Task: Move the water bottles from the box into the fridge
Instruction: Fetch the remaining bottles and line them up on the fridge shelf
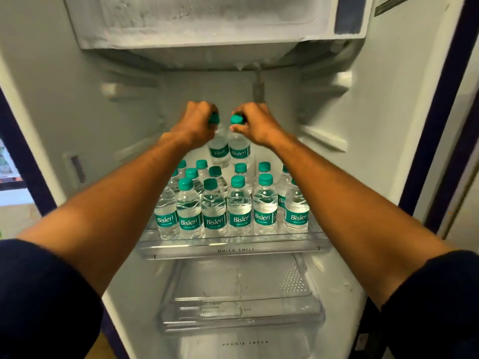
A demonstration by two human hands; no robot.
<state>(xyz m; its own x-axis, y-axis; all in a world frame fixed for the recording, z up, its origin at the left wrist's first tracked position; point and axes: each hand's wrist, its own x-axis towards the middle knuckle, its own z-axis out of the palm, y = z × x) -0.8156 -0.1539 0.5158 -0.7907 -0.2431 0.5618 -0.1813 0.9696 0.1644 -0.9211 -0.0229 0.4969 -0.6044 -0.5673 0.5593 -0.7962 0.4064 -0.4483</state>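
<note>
Fridge (388, 151) interior ahead, its shelf (234, 248) crowded with upright bottles (238, 203). My left hand (193, 124) pinches one bottle (219, 151) by its neck, my right hand (252, 125) another (239, 151), each grip curled under the cap so both hang cap-up, long axes near vertical, above the back rows where I judge gaps remain.
</note>
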